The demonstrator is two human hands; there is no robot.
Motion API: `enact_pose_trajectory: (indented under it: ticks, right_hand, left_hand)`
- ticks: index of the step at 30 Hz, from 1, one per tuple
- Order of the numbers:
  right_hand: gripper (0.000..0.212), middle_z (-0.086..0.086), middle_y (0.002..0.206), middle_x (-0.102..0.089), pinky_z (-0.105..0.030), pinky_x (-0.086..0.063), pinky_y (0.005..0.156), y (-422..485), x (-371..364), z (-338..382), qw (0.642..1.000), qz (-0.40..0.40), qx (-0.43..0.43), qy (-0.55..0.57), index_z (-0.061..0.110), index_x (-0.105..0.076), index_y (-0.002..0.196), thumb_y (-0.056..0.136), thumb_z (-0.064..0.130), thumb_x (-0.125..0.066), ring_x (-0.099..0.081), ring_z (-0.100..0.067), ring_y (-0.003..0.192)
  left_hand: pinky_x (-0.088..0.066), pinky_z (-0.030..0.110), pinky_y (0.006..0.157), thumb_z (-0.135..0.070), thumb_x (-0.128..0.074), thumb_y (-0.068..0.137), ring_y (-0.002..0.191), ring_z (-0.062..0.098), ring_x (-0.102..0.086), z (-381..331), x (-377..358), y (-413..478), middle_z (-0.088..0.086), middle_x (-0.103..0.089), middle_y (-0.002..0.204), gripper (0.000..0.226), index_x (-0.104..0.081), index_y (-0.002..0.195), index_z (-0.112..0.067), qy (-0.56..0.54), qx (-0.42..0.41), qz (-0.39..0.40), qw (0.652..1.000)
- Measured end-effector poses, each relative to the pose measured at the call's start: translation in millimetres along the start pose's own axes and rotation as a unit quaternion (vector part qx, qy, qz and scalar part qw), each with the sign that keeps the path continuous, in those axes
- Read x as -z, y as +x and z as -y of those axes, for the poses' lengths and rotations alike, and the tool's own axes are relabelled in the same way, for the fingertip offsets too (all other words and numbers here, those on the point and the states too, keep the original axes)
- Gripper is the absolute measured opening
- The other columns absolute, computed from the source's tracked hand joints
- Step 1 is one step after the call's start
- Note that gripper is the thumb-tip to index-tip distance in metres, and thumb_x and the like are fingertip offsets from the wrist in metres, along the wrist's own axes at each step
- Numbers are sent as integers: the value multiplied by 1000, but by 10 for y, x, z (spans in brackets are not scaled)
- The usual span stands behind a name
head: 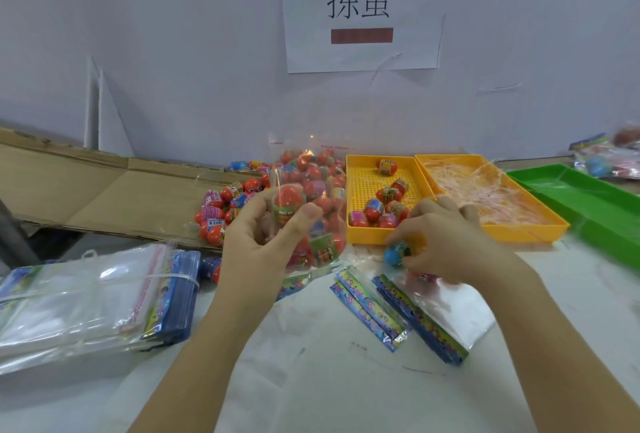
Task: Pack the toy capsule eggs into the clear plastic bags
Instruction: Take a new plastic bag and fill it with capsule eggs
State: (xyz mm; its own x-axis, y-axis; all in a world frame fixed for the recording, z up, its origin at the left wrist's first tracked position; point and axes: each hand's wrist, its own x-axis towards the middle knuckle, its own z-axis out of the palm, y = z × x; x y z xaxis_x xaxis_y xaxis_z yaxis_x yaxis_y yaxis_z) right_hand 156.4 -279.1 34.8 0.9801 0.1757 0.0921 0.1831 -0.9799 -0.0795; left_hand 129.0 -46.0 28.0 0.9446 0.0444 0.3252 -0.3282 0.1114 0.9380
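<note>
1. White tabletop (329,391) set against a pale wall with a printed paper sign (360,17); a brown cardboard sheet (104,186) lies at mid left.
2. Left hand (263,235), centre of frame: fingers and thumb curl round a clear plastic bag (322,252) holding several red capsule eggs with printed bands (289,205). The bag appears held clear of the surface.
3. Right hand (446,242), just right of centre: fingertips pinch a small blue capsule egg (394,256) low over the tabletop. It sits just in front of the near rim of a yellow perforated plastic tray (360,186) that holds more loose eggs.
4. Key relation: the blue egg lies to the right of the held bag and slightly lower, near but apart. The right hand is the nearer one and has it in its grip. Fingers cover much of the egg, so its long axis cannot be told; the bag's mouth is likewise not discernible.
5. Judged next step: carry the egg leftward to the bag's opening, which the left hand must present.
6. Surroundings: a banded stack of flat clear bags (79,297), lower left; flat bags with coloured header strips (419,321) beneath the right hand; a green plastic tray (595,211), far right.
</note>
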Motion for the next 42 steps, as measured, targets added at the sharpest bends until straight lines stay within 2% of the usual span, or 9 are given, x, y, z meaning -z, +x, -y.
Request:
enact_pose_trajectory:
  ticks: [5, 8, 11, 15, 17, 24, 29, 33, 42]
  right_hand:
    - [24, 10, 102, -36, -39, -17, 87, 41, -85, 13, 997, -40, 6, -58, 47, -63, 107, 84, 43, -65, -26, -15, 102]
    - [20, 14, 97, -51, -29, -27, 85, 41, -32, 55, 981, -155, 55, 102, 40, -59, 95, 79, 34, -69, -43, -7, 92]
    - [32, 12, 84, -56, -11, -40, 63, -24, 111, 221, 878, -293, 70, 371, 39, -48, 94, 79, 17, -66, -51, 0, 69]
    - [29, 12, 90, -60, -43, -48, 74, -171, 257, 459, 759, -371, 141, 516, 36, -53, 108, 82, 23, -50, -58, -23, 83]
    - [26, 16, 95, -62, -38, -49, 79, -225, 287, 541, 739, -378, 172, 531, 31, -54, 109, 85, 22, -52, -60, -16, 89]
    - [28, 24, 107, -59, -41, -32, 100, -230, 237, 637, 858, -367, 116, 340, 45, -49, 105, 85, 32, -61, -49, 1, 110]
    - [25, 14, 108, -61, -46, -38, 99, -232, 281, 611, 858, -348, 113, 360, 36, -61, 100, 78, 25, -64, -51, -14, 111]
    - [26, 23, 113, -53, -31, -33, 103, -243, 286, 603, 876, -280, 126, 371, 48, -59, 95, 76, 31, -63, -43, 0, 115]
    - [20, 26, 112, -47, -15, -30, 95, -260, 291, 589, 898, -214, 121, 364, 44, -61, 85, 69, 38, -51, -43, -1, 117]
  left_hand:
    - [-62, 43, 76, -53, -76, 63, 89, 37, -68, 6, -9, -4, 29, -67, 98, 34, -75, 93, -38, -15, -1, 12, 1000]
    - [-61, 32, 68, -46, -74, 66, 88, 24, -72, 37, -7, -3, 9, -74, 91, 27, -76, 90, -33, -3, 2, 26, 1000]
    - [-58, 25, 56, -39, -72, 71, 73, 12, -71, 54, -8, -17, 1, -73, 79, 25, -73, 90, -24, 21, -8, 32, 999]
    - [-49, 13, 51, -45, -70, 70, 49, -4, -57, 89, -39, -31, -21, -60, 54, 33, -68, 95, -24, 72, -18, 49, 996]
    - [-45, 11, 48, -47, -70, 69, 47, -5, -54, 112, -38, -27, -22, -58, 54, 35, -68, 96, -23, 83, -25, 54, 995]
    - [-53, 17, 58, -53, -70, 69, 65, 2, -66, 126, -45, -34, -12, -71, 80, 24, -69, 92, -43, 96, -32, 94, 990]
    - [-58, 25, 68, -50, -69, 72, 83, 14, -71, 95, -63, -66, -9, -72, 93, 30, -67, 101, -42, 104, -46, 110, 987]
    - [-57, 22, 69, -41, -69, 76, 85, 14, -70, 73, -70, -77, -11, -71, 94, 27, -67, 103, -40, 100, -55, 121, 986]
    - [-54, 13, 62, -51, -66, 69, 78, 4, -71, 53, -127, -124, -16, -71, 88, 31, -65, 98, -39, 89, -38, 132, 987]
